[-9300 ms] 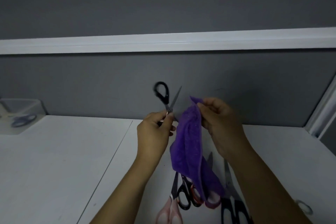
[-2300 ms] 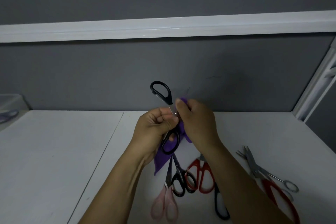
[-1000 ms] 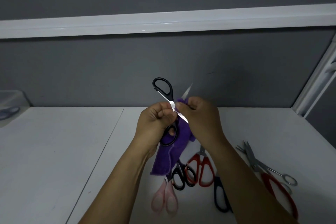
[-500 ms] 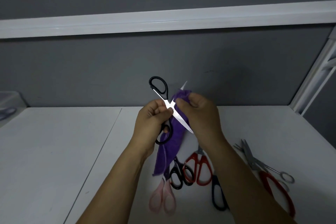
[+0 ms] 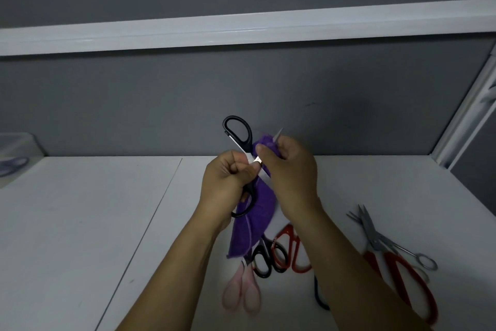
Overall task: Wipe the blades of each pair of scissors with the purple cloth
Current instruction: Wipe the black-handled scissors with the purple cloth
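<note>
One pair aloft: left hand grips black scissors; right hand pinches purple cloth round blade.

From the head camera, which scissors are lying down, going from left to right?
Bluish scissors in the clear box → pink-handled scissors → small black-handled scissors → red-handled scissors; the all-metal silver scissors and large red-handled scissors at far right overlap.
</note>
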